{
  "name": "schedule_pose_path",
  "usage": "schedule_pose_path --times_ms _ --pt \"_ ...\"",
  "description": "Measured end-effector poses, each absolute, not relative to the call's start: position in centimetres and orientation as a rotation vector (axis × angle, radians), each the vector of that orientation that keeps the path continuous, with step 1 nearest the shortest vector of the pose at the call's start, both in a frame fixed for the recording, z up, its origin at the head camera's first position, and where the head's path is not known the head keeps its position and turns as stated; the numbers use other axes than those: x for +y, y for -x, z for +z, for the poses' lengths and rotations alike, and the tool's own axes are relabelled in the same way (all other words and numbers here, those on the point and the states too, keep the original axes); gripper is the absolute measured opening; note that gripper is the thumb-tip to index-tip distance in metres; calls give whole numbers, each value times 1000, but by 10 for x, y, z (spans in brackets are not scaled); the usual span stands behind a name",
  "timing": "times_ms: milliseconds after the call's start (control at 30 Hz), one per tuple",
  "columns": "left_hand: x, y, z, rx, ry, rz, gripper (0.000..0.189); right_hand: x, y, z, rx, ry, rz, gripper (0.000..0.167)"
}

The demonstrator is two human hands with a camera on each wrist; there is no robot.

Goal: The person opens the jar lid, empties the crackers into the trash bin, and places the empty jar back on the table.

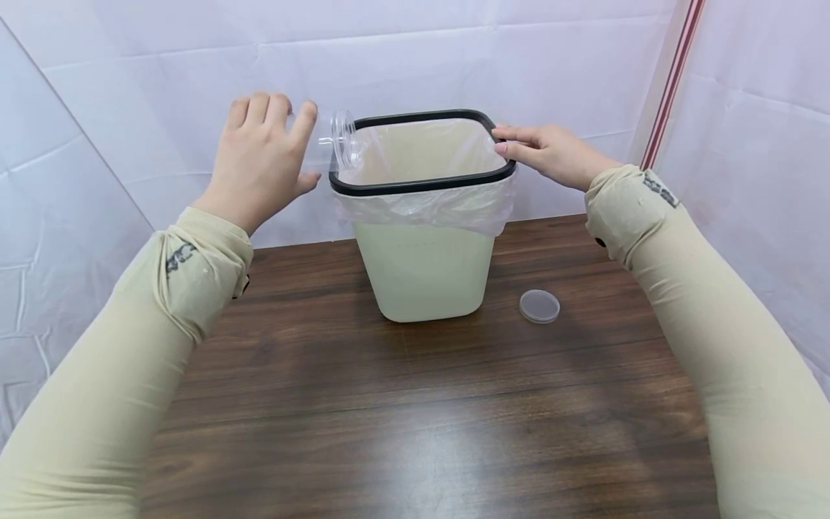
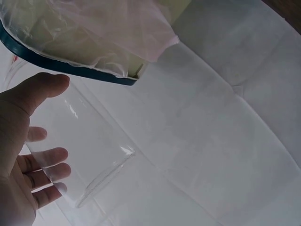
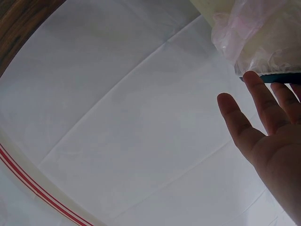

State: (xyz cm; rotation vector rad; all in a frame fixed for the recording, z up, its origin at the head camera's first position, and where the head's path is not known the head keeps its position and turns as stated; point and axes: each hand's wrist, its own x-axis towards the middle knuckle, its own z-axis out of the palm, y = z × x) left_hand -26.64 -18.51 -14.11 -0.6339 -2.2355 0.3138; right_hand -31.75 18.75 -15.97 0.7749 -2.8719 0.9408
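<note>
My left hand grips a clear, see-through jar, thumb on one side and fingers on the other. Tipped onto its side, the jar has its uncovered mouth at the left rim of a pale green trash bin. In the left wrist view nothing shows inside the clear jar wall. A thin translucent trash bag lines the bin and folds down outside under its black rim ring. At the right side of that ring, my right hand rests its extended fingers on the rim.
A round translucent lid lies flat on the dark wooden table, right of the bin's base. White sheeting hangs close behind the bin and along both sides. A red-striped strip runs down the back right corner.
</note>
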Motion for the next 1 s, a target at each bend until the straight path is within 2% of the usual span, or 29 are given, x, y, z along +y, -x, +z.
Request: schedule_pose_path --times_ms 567,1000 --pt "-191 270 -148 -2335 549 120 70 187 319 -159 -2874 -769 960 58" --pt "-191 270 -155 -2434 431 -69 78 188 319 -158 -2870 -768 977 55"
